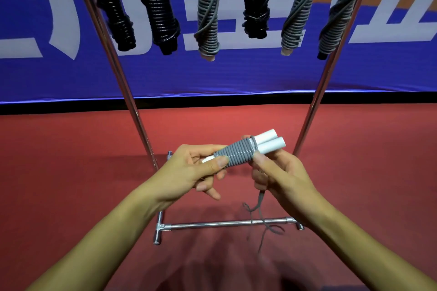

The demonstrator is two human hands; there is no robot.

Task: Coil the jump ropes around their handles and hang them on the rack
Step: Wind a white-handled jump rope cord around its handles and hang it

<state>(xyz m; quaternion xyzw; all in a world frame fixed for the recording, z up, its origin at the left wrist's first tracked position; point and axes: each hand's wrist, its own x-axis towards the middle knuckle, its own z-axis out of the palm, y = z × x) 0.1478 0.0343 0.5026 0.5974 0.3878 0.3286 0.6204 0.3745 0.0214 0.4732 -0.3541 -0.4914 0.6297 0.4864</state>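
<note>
Between the two shiny legs of the rack [132, 101], above the red floor [71, 149], I hold a jump rope [236, 152] in both hands. Its two white handles [269, 143] lie side by side, and gray rope is wound around them in tight rings. The white ends stick out up and to the right.

My left hand [189, 170] grips the low end of the bundle. My thumb [218, 162] presses on top of the gray rings, and my other fingers curl under it.

My right hand [276, 172] holds the bundle near the white ends. My thumb presses on the rings and my fingers curl behind them. The loose tail of the rope [260, 203] hangs down from this hand. It crosses in front of the low bar [212, 224] at the foot of the rack. The tail looks blurry.

Up at the top of the rack, six wound ropes hang in a row. Three are black [158, 7] and three are gray [208, 14]. Behind them is a blue wall with big white letters [236, 73].
</note>
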